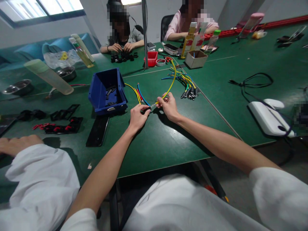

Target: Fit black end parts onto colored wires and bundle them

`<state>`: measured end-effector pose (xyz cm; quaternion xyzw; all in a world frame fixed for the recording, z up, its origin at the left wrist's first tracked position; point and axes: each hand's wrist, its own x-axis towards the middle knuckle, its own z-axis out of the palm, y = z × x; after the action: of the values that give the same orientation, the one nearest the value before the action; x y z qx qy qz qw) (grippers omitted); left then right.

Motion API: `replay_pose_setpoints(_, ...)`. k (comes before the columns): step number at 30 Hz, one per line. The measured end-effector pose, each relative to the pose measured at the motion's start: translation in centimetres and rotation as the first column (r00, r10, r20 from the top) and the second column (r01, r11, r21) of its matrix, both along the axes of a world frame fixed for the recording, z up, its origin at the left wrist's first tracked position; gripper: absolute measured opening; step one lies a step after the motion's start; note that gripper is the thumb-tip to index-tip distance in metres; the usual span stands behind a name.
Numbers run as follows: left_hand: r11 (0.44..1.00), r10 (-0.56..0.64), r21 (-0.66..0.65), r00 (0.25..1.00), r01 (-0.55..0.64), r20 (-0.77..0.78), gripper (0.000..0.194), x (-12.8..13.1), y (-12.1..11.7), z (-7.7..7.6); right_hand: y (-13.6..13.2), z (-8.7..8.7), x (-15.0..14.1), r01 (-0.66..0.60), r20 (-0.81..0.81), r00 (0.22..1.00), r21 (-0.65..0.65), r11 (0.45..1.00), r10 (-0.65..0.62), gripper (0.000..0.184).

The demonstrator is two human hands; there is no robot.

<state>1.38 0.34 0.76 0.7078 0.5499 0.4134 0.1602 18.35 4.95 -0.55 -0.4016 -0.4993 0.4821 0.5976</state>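
Blue bin (103, 111) (black pieces (111, 91) inside); right hand (170, 107) pinching yellow wire (173, 80), left hand (137, 118) gripping black part (147, 109).

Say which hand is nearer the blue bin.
Left: the left hand is just right of the blue bin; the right hand, holding a yellow wire, is farther right.

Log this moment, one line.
left hand: holding black sleeve | right hand: holding yellow wire | blue bin: black sleeves inside

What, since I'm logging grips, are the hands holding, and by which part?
The right hand pinches the yellow cable close to its metal-tipped end. The left hand holds a small black piece; its gripped part is hidden.
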Motion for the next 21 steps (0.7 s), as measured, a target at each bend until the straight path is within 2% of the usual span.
replay_pose_setpoints(21, 1.000, 0.025, -0.003, 1.000, -0.025, 0.013, 0.012, -0.11, 0.10, -0.05, -0.13, 0.19, -0.20, 0.000, 0.007, 1.000, -0.022, 1.000, 0.000, 0.047)
